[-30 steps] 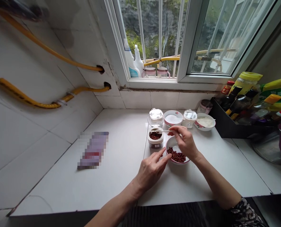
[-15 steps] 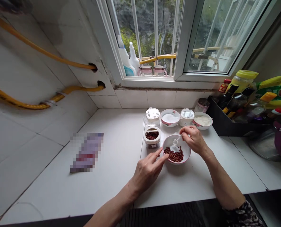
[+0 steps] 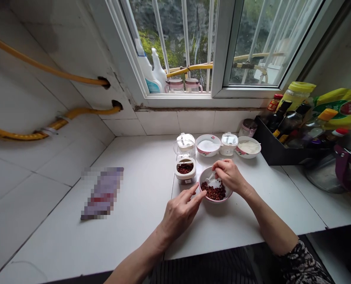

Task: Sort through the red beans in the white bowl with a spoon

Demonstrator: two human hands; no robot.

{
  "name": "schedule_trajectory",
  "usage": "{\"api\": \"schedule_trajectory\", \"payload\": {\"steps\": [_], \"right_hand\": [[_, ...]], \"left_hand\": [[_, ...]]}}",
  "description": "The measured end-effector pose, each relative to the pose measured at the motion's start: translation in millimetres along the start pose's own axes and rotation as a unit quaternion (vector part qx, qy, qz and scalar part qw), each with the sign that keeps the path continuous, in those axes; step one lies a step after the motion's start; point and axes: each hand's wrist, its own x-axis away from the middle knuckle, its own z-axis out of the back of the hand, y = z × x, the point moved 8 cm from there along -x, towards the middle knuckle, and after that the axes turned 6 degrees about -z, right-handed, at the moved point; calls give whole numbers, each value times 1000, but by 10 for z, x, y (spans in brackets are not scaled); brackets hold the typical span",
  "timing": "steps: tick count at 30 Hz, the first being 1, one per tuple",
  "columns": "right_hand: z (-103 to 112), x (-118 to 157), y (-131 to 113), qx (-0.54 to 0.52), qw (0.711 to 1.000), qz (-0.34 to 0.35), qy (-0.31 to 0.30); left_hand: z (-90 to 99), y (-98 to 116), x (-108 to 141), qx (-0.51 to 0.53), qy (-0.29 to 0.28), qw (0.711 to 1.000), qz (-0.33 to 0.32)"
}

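A white bowl (image 3: 230,193) with a pink rim stands on the counter, holding dark red-brown peppercorn-like spice (image 3: 214,193). My left hand (image 3: 178,211) grips its left rim lightly, fingers extended, one tip reaching over the edge. Pinched in my right hand (image 3: 230,175) is a small white spoon (image 3: 210,178), its scoop low inside the bowl near the spice. Just left of the bowl, a seasoning jar (image 3: 185,179) with its lid flipped up contains similar dark spice.
Behind are a bowl of white granules (image 3: 207,146), a white-lidded jar (image 3: 229,144) and a bowl of off-white powder (image 3: 248,148). A black box (image 3: 274,152) of bottles stands right, beside a glass-lidded pot (image 3: 320,175). A pixelated purple packet (image 3: 103,193) lies left.
My right hand has moved the spoon left and lower in the bowl. My left hand stays at the rim. The whole view has shifted slightly.
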Motion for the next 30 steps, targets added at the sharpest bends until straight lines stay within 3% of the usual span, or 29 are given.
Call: {"api": "schedule_trajectory", "payload": {"steps": [7, 30], "right_hand": [[142, -22, 53, -46, 998, -23, 35], [30, -12, 64, 3, 1000, -23, 16]], "left_hand": [[-10, -6, 8, 0, -2, 1000, 0], [-14, -3, 9, -2, -3, 1000, 1]]}}
